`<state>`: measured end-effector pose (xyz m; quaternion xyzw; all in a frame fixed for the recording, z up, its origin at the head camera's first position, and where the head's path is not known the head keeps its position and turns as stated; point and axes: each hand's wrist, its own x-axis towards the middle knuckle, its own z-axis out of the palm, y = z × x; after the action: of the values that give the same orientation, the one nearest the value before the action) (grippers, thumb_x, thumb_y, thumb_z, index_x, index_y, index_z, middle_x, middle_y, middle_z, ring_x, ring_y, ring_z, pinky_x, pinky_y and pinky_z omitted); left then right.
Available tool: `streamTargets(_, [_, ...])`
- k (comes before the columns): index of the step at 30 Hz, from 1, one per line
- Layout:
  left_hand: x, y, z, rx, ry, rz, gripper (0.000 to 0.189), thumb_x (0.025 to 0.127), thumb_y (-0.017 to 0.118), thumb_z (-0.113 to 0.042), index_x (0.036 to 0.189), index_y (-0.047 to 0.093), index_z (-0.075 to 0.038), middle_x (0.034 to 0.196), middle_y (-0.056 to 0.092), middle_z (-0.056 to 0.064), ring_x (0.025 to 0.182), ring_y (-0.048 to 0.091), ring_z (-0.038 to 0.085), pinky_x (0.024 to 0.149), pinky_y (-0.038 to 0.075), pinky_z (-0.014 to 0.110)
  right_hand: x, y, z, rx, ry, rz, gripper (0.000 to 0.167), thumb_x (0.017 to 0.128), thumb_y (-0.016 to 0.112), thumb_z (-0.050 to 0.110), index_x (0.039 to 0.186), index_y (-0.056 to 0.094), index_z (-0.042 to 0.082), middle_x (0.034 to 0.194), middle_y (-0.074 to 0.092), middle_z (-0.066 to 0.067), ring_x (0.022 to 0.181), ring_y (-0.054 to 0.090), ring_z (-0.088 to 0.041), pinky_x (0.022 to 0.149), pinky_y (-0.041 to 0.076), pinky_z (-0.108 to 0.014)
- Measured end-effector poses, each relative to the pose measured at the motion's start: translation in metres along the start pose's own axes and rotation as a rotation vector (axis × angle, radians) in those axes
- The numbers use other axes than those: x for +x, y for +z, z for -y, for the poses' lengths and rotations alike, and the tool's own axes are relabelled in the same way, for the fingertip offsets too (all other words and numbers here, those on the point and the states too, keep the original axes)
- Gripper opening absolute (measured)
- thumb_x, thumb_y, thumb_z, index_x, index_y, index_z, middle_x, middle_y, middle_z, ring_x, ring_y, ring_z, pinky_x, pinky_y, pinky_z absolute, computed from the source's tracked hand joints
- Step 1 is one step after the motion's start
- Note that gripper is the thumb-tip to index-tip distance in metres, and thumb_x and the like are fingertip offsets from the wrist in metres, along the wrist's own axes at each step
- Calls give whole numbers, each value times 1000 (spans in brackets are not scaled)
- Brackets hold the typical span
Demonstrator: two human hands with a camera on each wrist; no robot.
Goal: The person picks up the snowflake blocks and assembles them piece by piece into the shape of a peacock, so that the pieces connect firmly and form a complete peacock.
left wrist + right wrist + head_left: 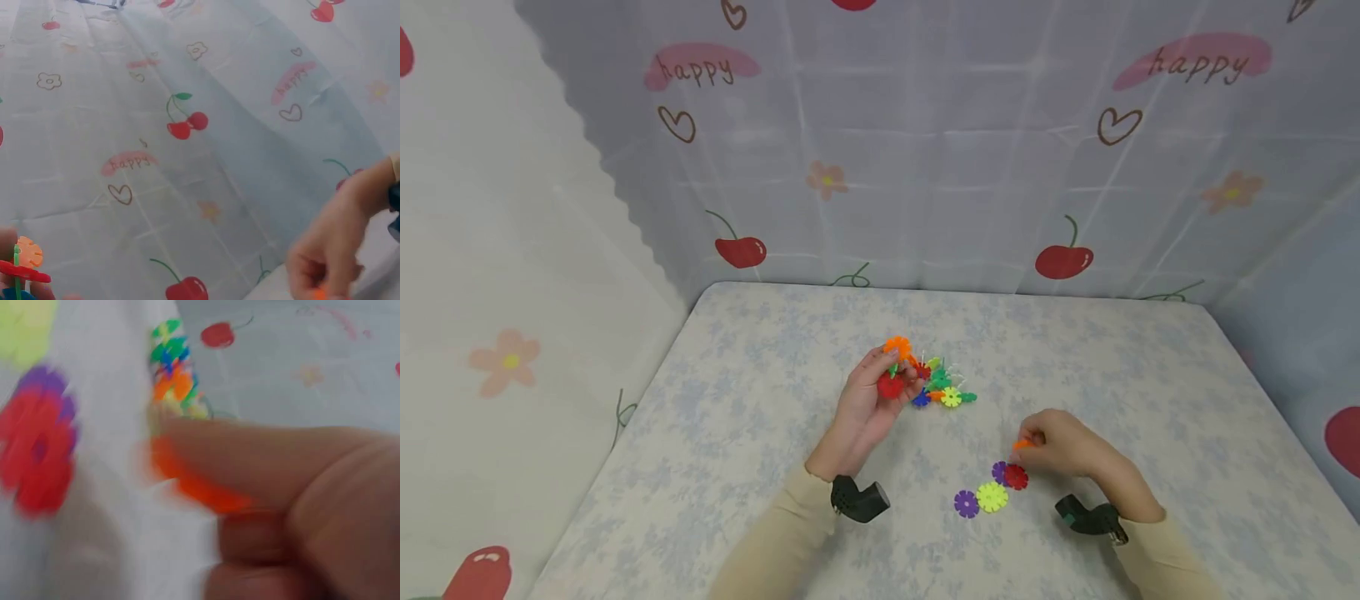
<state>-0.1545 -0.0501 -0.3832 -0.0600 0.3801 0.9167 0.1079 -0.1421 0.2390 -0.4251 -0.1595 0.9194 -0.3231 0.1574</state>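
Note:
My left hand (863, 417) holds a joined cluster of notched plastic snowflake discs above the table. An orange disc (898, 347) and a red disc (891, 386) show at its fingers, while green discs (938, 380), a yellow disc (952, 397) and a blue disc (921, 399) extend to the right. Between thumb and fingers, my right hand (1066, 446) pinches a single orange disc (206, 487), mostly covered in the head view and blurred in the right wrist view. Just below that hand lie a red disc (1017, 477) and a purple disc (1000, 472), overlapping.
Nearer me on the table (700, 500), a yellow-green disc (992, 497) lies beside another purple disc (966, 504). A printed curtain (925, 167) hangs behind the table's far edge and along both sides. Each wrist wears a black camera (859, 500).

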Motion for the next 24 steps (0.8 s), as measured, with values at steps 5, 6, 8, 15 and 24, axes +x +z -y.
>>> streamTargets(5, [-4,5,9,337,163,-45,27,103,58,-13,77,60,-14,74,54,-7,62,47,8,61,44,19,5,-5,55,119,-219,-324,8,97,67,8,98,74,4,65,49,5,55,44,-4,50,40,-23])
streamTargets(6, [-6,5,10,408,192,-38,25,103,58,-12,78,62,-11,71,53,-6,60,46,8,59,43,19,6,-5,67,120,-269,-360,12,98,64,5,104,74,3,68,54,4,58,47,-4,51,43,-23])
streamTargets(8, [-11,7,12,523,239,3,23,102,59,-10,81,62,-3,69,55,-4,57,46,9,56,43,20,7,-3,86,89,-367,-405,18,99,60,1,111,73,2,75,62,2,63,53,-5,55,49,-23])
streamTargets(15, [-21,10,12,670,317,88,24,101,59,-10,90,63,12,68,56,-4,57,49,9,55,46,20,11,9,108,-104,-592,-598,21,88,70,-8,107,74,0,80,70,-2,67,62,-9,64,59,-26])
streamTargets(24, [-25,13,10,669,319,106,26,100,60,-8,83,59,12,67,55,-2,60,50,10,57,47,21,11,13,104,-158,-723,-666,15,94,66,-2,107,72,1,78,68,-4,65,58,-11,62,57,-23])
